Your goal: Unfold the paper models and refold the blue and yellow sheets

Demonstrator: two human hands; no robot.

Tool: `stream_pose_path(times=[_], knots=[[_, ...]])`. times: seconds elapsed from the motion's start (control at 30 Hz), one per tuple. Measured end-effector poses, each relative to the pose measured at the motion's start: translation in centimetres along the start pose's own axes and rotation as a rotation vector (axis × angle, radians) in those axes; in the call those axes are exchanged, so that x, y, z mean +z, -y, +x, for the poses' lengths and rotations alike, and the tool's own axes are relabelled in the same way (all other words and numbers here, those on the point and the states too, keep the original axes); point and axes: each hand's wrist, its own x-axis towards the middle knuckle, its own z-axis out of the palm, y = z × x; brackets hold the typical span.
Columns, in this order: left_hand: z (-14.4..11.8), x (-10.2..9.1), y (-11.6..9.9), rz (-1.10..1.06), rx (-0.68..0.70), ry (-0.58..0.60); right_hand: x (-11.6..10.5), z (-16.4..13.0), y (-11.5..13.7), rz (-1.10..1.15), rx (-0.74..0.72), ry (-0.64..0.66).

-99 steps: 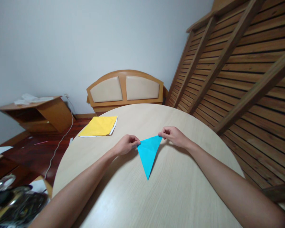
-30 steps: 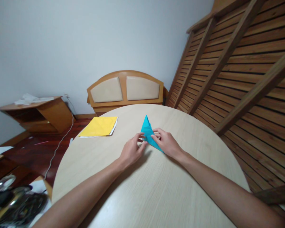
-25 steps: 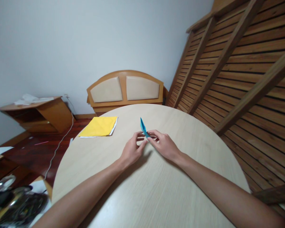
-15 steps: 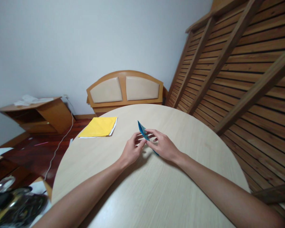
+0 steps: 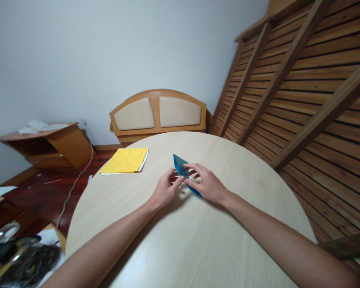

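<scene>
A folded piece of blue paper (image 5: 180, 163) is held up between both hands over the middle of the round table (image 5: 216, 240). It stands tilted, with a pointed upper corner toward the far left and its lower end near my right palm. My left hand (image 5: 165, 188) pinches its near side between thumb and fingers. My right hand (image 5: 208, 184) grips it from the right, fingers curled over the far side and thumb at the fold. The fingers hide the paper's middle. To the left lies yellow paper (image 5: 126, 159) on top of white sheets.
Behind the table stands a headboard (image 5: 157, 92) with two padded panels. Wooden slats (image 5: 288, 96) lean along the right. On the left are a low cabinet (image 5: 69, 146), a white cable (image 5: 75, 186) on the floor, and a box of black items (image 5: 33, 260).
The blue paper has turned slightly, so more of its face shows between my hands. Both hands have stayed almost in place.
</scene>
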Motion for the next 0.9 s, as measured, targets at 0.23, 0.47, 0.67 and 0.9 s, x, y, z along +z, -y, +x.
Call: stream_pose_path(times=[0.23, 0.47, 0.67, 0.9], knots=[[0.0, -0.4, -0.1, -0.032, 0.010, 0.049, -0.3, 0.2, -0.3, 0.027, -0.022, -0.004], [0.0, -0.4, -0.1, -0.017, 0.033, 0.065, -0.7, 0.3, -0.3, 0.040, -0.050, 0.021], [0.1, -0.4, -0.2, 0.001, 0.021, 0.055, -0.9, 0.2, -0.1, -0.021, -0.070, 0.050], [0.1, -0.5, 0.2, -0.005, 0.019, 0.062, -1.1, 0.1, 0.0, -0.061, -0.085, 0.106]])
